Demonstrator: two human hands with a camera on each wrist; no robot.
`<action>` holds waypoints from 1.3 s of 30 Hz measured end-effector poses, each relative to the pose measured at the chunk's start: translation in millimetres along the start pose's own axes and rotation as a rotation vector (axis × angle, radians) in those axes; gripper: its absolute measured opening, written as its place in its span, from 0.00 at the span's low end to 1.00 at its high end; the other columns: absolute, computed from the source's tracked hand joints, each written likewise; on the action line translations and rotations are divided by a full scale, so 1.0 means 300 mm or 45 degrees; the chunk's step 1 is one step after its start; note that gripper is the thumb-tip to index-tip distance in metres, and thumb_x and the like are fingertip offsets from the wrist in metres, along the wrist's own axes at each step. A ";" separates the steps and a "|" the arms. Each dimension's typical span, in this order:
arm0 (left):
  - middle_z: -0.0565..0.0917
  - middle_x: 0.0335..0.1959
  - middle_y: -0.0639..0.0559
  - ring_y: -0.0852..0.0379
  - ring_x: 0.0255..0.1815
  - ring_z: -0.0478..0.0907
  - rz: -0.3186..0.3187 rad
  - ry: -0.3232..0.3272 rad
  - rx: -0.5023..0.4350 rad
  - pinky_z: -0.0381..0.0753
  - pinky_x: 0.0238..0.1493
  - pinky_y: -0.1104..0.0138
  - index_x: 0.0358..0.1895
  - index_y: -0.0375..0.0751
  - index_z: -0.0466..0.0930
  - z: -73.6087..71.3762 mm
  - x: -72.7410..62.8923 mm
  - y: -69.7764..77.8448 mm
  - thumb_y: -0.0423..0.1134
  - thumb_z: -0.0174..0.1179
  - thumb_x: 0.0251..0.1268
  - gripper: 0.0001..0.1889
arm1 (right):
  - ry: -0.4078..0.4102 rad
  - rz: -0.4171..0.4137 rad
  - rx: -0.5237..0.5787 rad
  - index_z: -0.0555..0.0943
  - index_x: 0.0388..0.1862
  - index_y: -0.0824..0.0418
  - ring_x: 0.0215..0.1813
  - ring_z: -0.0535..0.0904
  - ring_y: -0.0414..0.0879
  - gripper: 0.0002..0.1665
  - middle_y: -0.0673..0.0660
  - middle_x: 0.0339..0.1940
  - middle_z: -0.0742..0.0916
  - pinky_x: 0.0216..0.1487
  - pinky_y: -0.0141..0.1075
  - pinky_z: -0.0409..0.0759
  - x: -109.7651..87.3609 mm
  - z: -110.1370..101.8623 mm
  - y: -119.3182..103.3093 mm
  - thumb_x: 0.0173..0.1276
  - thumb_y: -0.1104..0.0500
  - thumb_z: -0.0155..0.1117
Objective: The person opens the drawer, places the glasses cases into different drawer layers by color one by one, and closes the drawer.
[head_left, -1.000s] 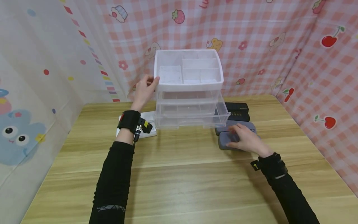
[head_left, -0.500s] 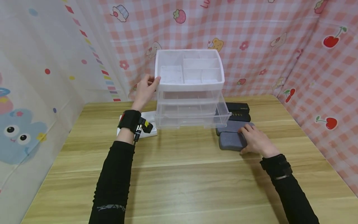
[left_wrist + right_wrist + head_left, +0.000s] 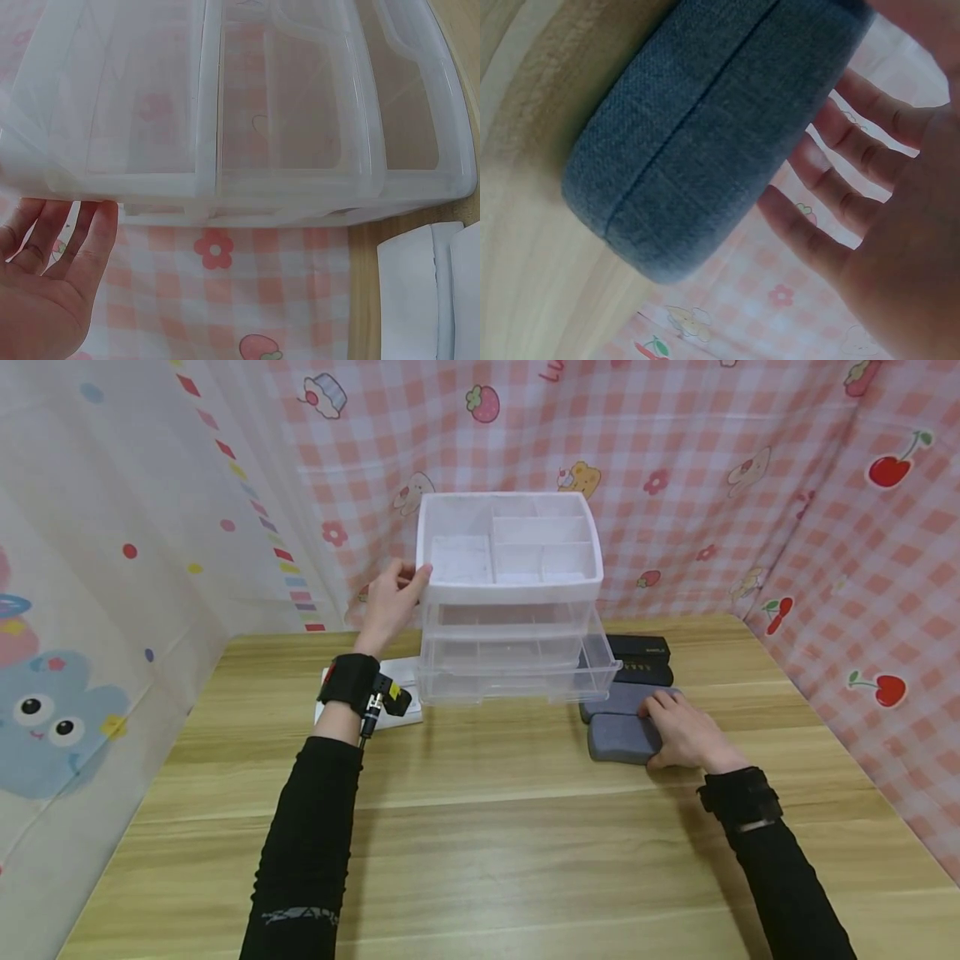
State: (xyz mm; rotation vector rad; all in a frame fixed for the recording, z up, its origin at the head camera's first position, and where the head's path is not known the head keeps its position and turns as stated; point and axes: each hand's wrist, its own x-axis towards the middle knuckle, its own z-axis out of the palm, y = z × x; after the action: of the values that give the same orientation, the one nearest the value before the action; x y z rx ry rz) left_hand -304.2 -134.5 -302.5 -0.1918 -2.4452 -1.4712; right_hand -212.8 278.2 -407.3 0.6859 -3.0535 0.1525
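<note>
A white drawer organizer (image 3: 510,593) stands at the back of the table, with divided compartments on top and clear drawers below. Its lowest drawer (image 3: 517,683) is pulled out. My left hand (image 3: 390,602) touches the organizer's left side near the top front corner; in the left wrist view its fingertips (image 3: 105,214) press against that side, fairly straight. My right hand (image 3: 686,733) holds the right end of the nearer grey glasses case (image 3: 621,737), thumb at the front and fingers over the top. The case's seamed fabric end (image 3: 682,142) fills much of the right wrist view.
Behind the held case lies another grey case (image 3: 626,697), then two black cases (image 3: 639,660), close to the drawer's right side. A white flat item (image 3: 401,693) lies left of the organizer, partly behind my left wrist. Patterned curtains (image 3: 675,527) enclose the table.
My right hand has shifted right from above the grey cases and settled on the right end of the nearer one. The left hand keeps its place on the organizer.
</note>
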 end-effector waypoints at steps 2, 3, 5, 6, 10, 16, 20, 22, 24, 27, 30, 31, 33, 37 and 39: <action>0.78 0.44 0.41 0.51 0.44 0.75 -0.001 0.004 0.002 0.74 0.40 0.70 0.49 0.37 0.73 0.001 0.002 -0.001 0.53 0.51 0.70 0.21 | -0.006 -0.005 0.006 0.73 0.45 0.64 0.49 0.73 0.59 0.41 0.62 0.47 0.76 0.43 0.56 0.76 0.002 0.001 0.006 0.31 0.54 0.84; 0.78 0.45 0.41 0.51 0.44 0.75 -0.003 0.005 0.004 0.74 0.40 0.70 0.49 0.37 0.73 0.001 0.002 -0.001 0.53 0.51 0.70 0.21 | -0.006 -0.009 0.010 0.73 0.45 0.64 0.49 0.73 0.59 0.41 0.62 0.47 0.76 0.43 0.56 0.76 0.002 0.001 0.008 0.31 0.54 0.83; 0.78 0.45 0.41 0.51 0.44 0.75 -0.009 0.005 0.008 0.75 0.40 0.70 0.49 0.37 0.73 0.002 0.003 -0.002 0.53 0.51 0.70 0.21 | -0.004 -0.017 0.015 0.73 0.45 0.64 0.50 0.73 0.59 0.40 0.62 0.47 0.76 0.43 0.56 0.76 0.001 0.002 0.010 0.31 0.54 0.83; 0.78 0.45 0.41 0.51 0.44 0.75 -0.011 0.006 0.010 0.75 0.40 0.69 0.49 0.36 0.73 0.003 0.003 -0.002 0.53 0.51 0.70 0.21 | -0.002 -0.021 0.017 0.73 0.45 0.64 0.50 0.73 0.59 0.40 0.62 0.47 0.76 0.43 0.56 0.76 0.000 0.002 0.010 0.31 0.54 0.83; 0.79 0.45 0.40 0.51 0.45 0.76 -0.014 0.010 0.010 0.75 0.41 0.69 0.48 0.36 0.73 0.003 0.004 -0.005 0.52 0.51 0.70 0.21 | 0.013 -0.035 0.023 0.73 0.45 0.64 0.50 0.73 0.59 0.40 0.62 0.47 0.76 0.44 0.55 0.76 -0.003 0.004 0.011 0.31 0.55 0.82; 0.79 0.45 0.41 0.51 0.45 0.75 -0.016 0.008 0.003 0.74 0.40 0.70 0.48 0.36 0.73 0.004 0.001 -0.004 0.53 0.51 0.70 0.21 | 0.028 -0.045 0.039 0.73 0.45 0.65 0.48 0.72 0.58 0.39 0.62 0.46 0.76 0.42 0.53 0.77 -0.010 -0.001 0.012 0.32 0.56 0.82; 0.78 0.45 0.41 0.52 0.45 0.75 -0.019 -0.003 -0.009 0.75 0.42 0.69 0.49 0.37 0.72 0.002 -0.001 -0.004 0.53 0.51 0.70 0.21 | 0.029 -0.046 0.036 0.74 0.47 0.66 0.48 0.72 0.58 0.40 0.63 0.47 0.76 0.43 0.53 0.76 -0.014 -0.009 0.007 0.33 0.56 0.81; 0.78 0.46 0.42 0.52 0.45 0.74 -0.020 -0.008 -0.014 0.76 0.43 0.67 0.50 0.37 0.72 0.002 -0.002 -0.004 0.53 0.50 0.70 0.21 | 0.024 -0.045 0.032 0.75 0.48 0.67 0.49 0.71 0.58 0.40 0.63 0.47 0.76 0.44 0.53 0.76 -0.016 -0.011 0.004 0.34 0.56 0.81; 0.78 0.46 0.42 0.52 0.45 0.74 -0.020 -0.009 -0.016 0.77 0.44 0.67 0.50 0.37 0.72 0.002 -0.003 -0.004 0.53 0.50 0.70 0.21 | 0.019 -0.042 0.028 0.75 0.48 0.67 0.49 0.71 0.58 0.40 0.63 0.46 0.76 0.44 0.53 0.76 -0.018 -0.014 0.001 0.34 0.56 0.81; 0.77 0.46 0.42 0.52 0.45 0.74 -0.018 -0.010 -0.018 0.77 0.44 0.66 0.50 0.37 0.72 0.001 -0.003 -0.003 0.53 0.50 0.70 0.21 | 0.014 -0.030 0.025 0.75 0.48 0.68 0.50 0.70 0.59 0.39 0.63 0.46 0.75 0.44 0.53 0.77 -0.021 -0.020 -0.002 0.34 0.56 0.81; 0.77 0.46 0.42 0.52 0.45 0.74 -0.016 -0.010 -0.021 0.77 0.43 0.67 0.50 0.37 0.72 0.001 -0.004 -0.003 0.53 0.51 0.70 0.21 | 0.028 -0.018 0.016 0.75 0.48 0.67 0.50 0.70 0.59 0.40 0.63 0.46 0.75 0.43 0.54 0.77 -0.024 -0.029 -0.002 0.33 0.57 0.82; 0.77 0.46 0.42 0.52 0.45 0.74 -0.015 -0.009 -0.020 0.77 0.43 0.68 0.49 0.37 0.72 0.001 -0.003 -0.003 0.53 0.51 0.70 0.21 | 0.037 -0.013 0.013 0.75 0.48 0.67 0.50 0.69 0.59 0.40 0.63 0.45 0.74 0.42 0.54 0.77 -0.025 -0.035 -0.002 0.33 0.57 0.82; 0.77 0.45 0.42 0.53 0.44 0.74 -0.014 -0.006 -0.019 0.77 0.43 0.68 0.49 0.37 0.72 0.001 -0.003 -0.003 0.53 0.50 0.70 0.21 | 0.056 -0.008 0.007 0.75 0.48 0.66 0.50 0.69 0.59 0.40 0.63 0.45 0.74 0.40 0.54 0.78 -0.026 -0.045 -0.003 0.33 0.57 0.82; 0.77 0.46 0.42 0.53 0.44 0.74 -0.012 -0.002 -0.014 0.77 0.43 0.67 0.50 0.37 0.72 0.001 -0.001 -0.001 0.53 0.50 0.70 0.21 | 0.081 -0.004 -0.002 0.75 0.48 0.65 0.49 0.68 0.59 0.39 0.62 0.45 0.74 0.37 0.55 0.78 -0.031 -0.070 -0.007 0.34 0.58 0.81; 0.77 0.46 0.42 0.52 0.45 0.74 -0.012 -0.004 -0.018 0.77 0.44 0.67 0.50 0.37 0.72 0.001 -0.001 0.001 0.53 0.50 0.70 0.21 | 0.089 -0.003 -0.004 0.75 0.49 0.66 0.50 0.68 0.59 0.40 0.63 0.46 0.74 0.39 0.55 0.78 -0.035 -0.081 -0.009 0.34 0.58 0.80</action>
State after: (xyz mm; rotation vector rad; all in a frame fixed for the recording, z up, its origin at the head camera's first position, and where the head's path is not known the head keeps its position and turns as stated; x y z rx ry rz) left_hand -304.1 -134.1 -302.6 -0.1857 -2.4426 -1.4933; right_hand -202.5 282.7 -383.1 0.6693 -2.9860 0.1673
